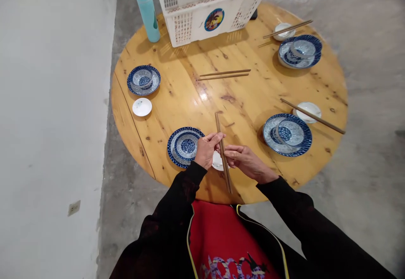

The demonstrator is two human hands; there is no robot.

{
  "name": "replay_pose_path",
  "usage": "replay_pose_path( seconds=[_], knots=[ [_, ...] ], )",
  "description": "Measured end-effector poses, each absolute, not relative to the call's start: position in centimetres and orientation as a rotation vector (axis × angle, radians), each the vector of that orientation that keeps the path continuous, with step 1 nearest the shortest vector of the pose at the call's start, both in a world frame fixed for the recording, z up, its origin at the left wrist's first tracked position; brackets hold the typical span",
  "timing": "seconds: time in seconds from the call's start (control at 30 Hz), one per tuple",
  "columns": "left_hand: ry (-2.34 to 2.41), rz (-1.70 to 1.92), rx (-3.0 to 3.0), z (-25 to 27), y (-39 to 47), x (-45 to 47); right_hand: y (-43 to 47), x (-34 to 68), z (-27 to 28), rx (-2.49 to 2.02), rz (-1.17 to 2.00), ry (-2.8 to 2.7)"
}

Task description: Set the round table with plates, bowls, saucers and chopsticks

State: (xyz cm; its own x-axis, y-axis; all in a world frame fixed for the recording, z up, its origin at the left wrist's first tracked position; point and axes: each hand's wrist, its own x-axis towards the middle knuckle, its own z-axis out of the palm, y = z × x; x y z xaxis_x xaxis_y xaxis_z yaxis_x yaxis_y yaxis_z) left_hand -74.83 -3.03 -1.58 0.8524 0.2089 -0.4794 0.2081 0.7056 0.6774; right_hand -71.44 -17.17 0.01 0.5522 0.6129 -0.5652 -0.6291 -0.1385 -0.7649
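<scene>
A pair of brown wooden chopsticks [223,152] is held upright-slanted over the near edge of the table. My left hand [208,149] pinches the pair from the left, and my right hand [245,159] has its fingers closed at the right side of the same pair. Beneath them a small white dish [217,161] is partly hidden by the hands and chopsticks. Beside my left hand sits a blue-and-white bowl [186,145] on a blue-rimmed plate [172,154]. Another pair of chopsticks [224,75] lies on the table's middle.
On the round wooden table [177,106] stand a white plastic basket [193,28] and a light-blue bottle [147,11] at the back. Plates with bowls sit at left [152,87], near right [302,144] and far right [313,62]. Chopsticks rest across both right-hand small dishes.
</scene>
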Motion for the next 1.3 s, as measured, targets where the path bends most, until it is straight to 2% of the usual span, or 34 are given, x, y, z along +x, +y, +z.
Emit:
replay_pose_path(
  seconds=[0.17,0.67,0.9,1.03,1.3],
  knots=[
    [0.59,0.013,0.813,-1.7,-3.8,-74.4,-18.0,-71.7,0.4,-1.453,0.954,-0.065],
    [0.637,-0.085,1.033,-4.4,-6.4,-75.3,-19.8,-72.5,-1.2,-1.602,0.974,-0.061],
    [0.556,0.022,1.603,-3.4,-6.7,-80.8,-19.7,-72.4,-1.3,-1.65,0.852,0.003],
    [0.476,-0.174,1.716,-3.4,-7.4,-85.4,-19.5,-72.5,-1.8,-1.599,0.804,0.057],
    [0.563,-0.376,1.527,-5.7,-7.9,-88.0,-19.3,-73.7,-3.9,-1.593,0.984,0.078]
  ],
)
